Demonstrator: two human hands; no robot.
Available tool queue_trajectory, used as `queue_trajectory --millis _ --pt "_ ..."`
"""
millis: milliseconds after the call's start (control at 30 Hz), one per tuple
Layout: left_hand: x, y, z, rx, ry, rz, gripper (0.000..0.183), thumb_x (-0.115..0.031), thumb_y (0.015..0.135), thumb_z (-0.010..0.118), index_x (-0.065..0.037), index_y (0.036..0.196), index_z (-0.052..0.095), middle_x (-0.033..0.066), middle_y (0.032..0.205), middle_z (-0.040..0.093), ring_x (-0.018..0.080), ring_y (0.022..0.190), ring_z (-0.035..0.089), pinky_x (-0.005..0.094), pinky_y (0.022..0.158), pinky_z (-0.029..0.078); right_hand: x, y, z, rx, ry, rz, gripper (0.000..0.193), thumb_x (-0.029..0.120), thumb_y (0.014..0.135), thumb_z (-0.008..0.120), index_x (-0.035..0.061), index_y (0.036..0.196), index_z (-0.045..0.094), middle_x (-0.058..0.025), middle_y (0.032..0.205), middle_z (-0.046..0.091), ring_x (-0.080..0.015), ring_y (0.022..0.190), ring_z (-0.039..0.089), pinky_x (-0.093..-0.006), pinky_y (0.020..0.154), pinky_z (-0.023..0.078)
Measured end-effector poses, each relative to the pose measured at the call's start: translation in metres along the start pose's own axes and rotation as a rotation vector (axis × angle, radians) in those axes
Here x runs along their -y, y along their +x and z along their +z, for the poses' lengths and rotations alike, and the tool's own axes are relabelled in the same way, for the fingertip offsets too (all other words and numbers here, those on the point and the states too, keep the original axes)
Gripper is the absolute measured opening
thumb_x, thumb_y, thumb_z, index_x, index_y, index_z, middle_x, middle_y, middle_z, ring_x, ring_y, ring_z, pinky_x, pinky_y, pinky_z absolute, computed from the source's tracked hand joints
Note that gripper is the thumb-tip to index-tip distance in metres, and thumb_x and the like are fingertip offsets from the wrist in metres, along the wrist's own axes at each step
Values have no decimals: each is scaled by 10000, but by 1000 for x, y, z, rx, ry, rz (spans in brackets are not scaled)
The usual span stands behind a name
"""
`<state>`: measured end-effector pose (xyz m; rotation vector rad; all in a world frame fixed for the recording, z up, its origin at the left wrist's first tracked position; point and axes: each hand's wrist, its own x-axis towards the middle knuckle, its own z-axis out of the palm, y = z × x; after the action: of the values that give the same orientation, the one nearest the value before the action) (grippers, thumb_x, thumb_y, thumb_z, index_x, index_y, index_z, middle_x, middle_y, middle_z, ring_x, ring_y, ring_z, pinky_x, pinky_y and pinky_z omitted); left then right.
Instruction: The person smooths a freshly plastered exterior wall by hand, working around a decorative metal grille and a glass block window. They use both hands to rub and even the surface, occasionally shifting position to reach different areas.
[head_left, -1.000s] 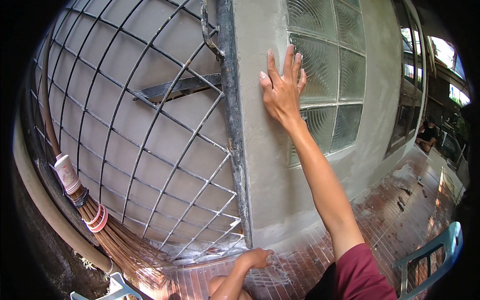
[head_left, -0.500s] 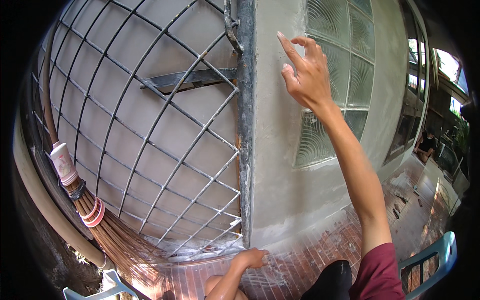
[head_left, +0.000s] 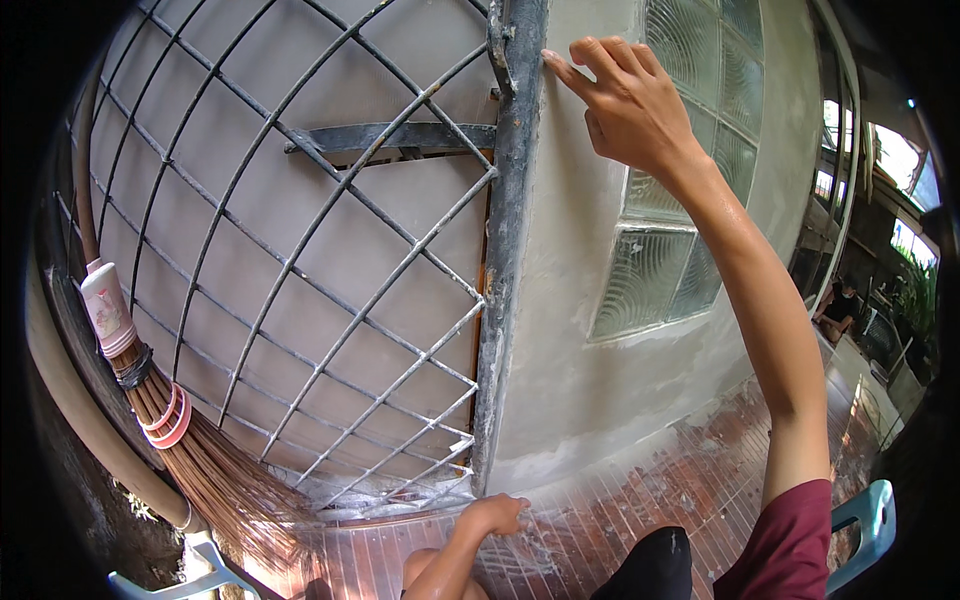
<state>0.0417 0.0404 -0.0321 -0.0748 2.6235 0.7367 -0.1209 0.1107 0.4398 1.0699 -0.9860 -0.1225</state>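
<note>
Where the right forearm (head_left: pixel 755 265) climbs from a maroon sleeve (head_left: pixel 785 545), one right hand (head_left: pixel 640 105), raised before a wall (head_left: pixel 570 330): wrist bent, index finger stretched leftward, other fingers curled, partly unfolded overall, nothing seen in its grip; fingertip contact cannot be told.

One left hand (head_left: pixel 495 515), well below the right: knuckles up, fingers loosely bent, palm hidden; any hold cannot be told.

Metal post (head_left: pixel 505 250), just left of the right index fingertip: dark, upright, scuffed. Grille (head_left: pixel 415 244), left of that post: crossed bars in diamonds, paint worn pale. Broom (head_left: pixel 215 470), well left of the left hand: stiff brown bristles, pink bands. Floor (head_left: pixel 640 470), beneath the left hand: reddish-brown strips, whitish smears.

Glass-block window (head_left: pixel 640 275), below and right of the right hand: greenish, rippled in concentric curves. Wall, behind the right hand: grey plaster, mostly smooth, patchy in tone, paler along its foot.
</note>
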Motion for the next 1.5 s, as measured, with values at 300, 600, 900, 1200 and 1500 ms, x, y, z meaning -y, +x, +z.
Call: queue_trajectory --millis 300,600,900,1200,1500 --pt "-4 9 4 -58 32 91 587 -415 897 613 -113 1386 495 267 1061 666 426 1023 631 479 898 499 -1 11 -2 -84 -82 -226 370 74 772 635 94 1137 689 2 1062 548 -152 1009 552 -318 914 462" --pt "-16 0 -2 -109 9 68 438 -312 875 623 -84 1247 592 223 1099 668 389 1036 639 474 877 519 -5 25 -18 9 92 -322 121 144 869 608 32 848 649 -39 974 552 -202 867 552 -343 801 436" --pt "-19 5 -2 -118 22 67 476 -323 869 633 -96 1284 581 206 1127 665 382 1047 637 470 884 518 -10 31 -17 125 212 -366 133 128 891 582 27 810 618 -43 946 519 -216 856 530 -343 796 448" --pt "-30 -10 -11 -112 8 53 496 -339 873 641 -98 1300 565 222 1144 653 390 1066 627 469 893 513 -12 42 -27 269 233 -487 78 83 807 592 26 755 590 -44 915 484 -222 867 500 -332 818 436" --pt "-33 -14 -11 -99 27 40 501 -298 883 633 -100 1334 543 230 1151 649 397 1069 627 463 905 512 5 30 -25 304 170 -465 32 44 797 654 60 799 681 14 928 506 -160 854 525 -265 825 484"
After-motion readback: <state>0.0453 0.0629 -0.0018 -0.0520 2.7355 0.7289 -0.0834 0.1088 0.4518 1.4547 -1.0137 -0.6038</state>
